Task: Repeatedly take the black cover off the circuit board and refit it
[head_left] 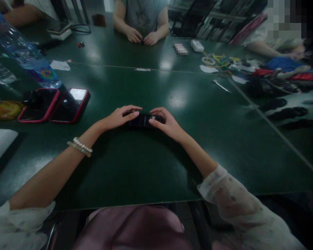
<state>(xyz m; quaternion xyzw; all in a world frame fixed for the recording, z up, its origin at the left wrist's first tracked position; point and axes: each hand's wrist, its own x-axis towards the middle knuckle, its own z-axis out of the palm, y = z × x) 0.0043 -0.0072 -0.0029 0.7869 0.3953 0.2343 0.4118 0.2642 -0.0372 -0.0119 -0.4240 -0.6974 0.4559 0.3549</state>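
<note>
A small black phone-like device (pixel 144 120) lies low over the green table in front of me, with faint light marks on its dark face. My left hand (pixel 122 116) grips its left end, thumb along the near top edge and fingers behind. At the right end my right hand (pixel 163 120) has its thumb on the face and its fingers curled over the far side. Whether the device rests on the table or hangs just above it, I cannot tell. Beaded bracelets (pixel 80 146) circle my left wrist.
Two phones with red-pink edges (pixel 69 105) (pixel 39 105) lie to the left, near a tilted water bottle (pixel 26 52). A white object (pixel 0 146) sits at the left edge. A wrench (pixel 221 86) and tangled cables (pixel 221 61) lie right. Other people sit around the table (pixel 146 166).
</note>
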